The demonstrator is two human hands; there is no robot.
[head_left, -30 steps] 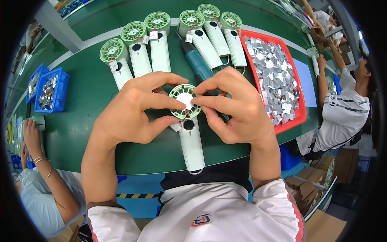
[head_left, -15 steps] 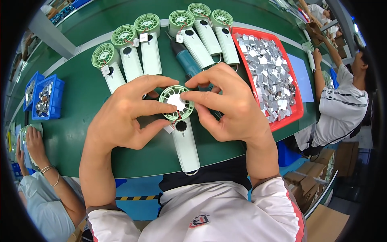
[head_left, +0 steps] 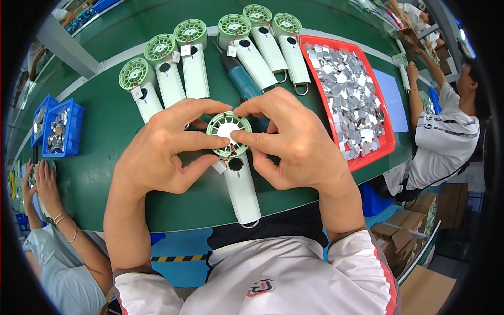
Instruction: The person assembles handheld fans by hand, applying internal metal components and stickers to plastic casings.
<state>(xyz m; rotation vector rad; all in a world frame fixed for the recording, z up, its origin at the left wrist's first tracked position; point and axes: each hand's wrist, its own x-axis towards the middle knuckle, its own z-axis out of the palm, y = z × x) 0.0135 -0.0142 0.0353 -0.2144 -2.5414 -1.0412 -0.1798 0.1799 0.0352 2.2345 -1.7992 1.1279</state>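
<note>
A pale green handheld fan [head_left: 242, 194] lies on the table in front of me, its handle toward me. Its round slotted head [head_left: 245, 124] has a white disc [head_left: 228, 129] at the centre. My left hand [head_left: 165, 147] holds the head's left side, thumb near the small white connector [head_left: 219, 166] and red wires, one fingertip on the disc. From the right, my right hand [head_left: 289, 142] grips the rim, with a fingertip pressing on the disc beside the left one. Both hands are closed around the head.
Several similar fans [head_left: 196, 71] stand in a row at the back, with a teal electric screwdriver [head_left: 244, 81] among them. A red tray [head_left: 389, 142] of small silvery pieces is at right; blue bins [head_left: 65, 152] are at left. Co-workers' hands [head_left: 48, 191] work at both sides.
My right hand has shifted slightly left, its fingertip closer to the disc's middle. My left hand stays put. The left co-worker's hands have moved a little.
</note>
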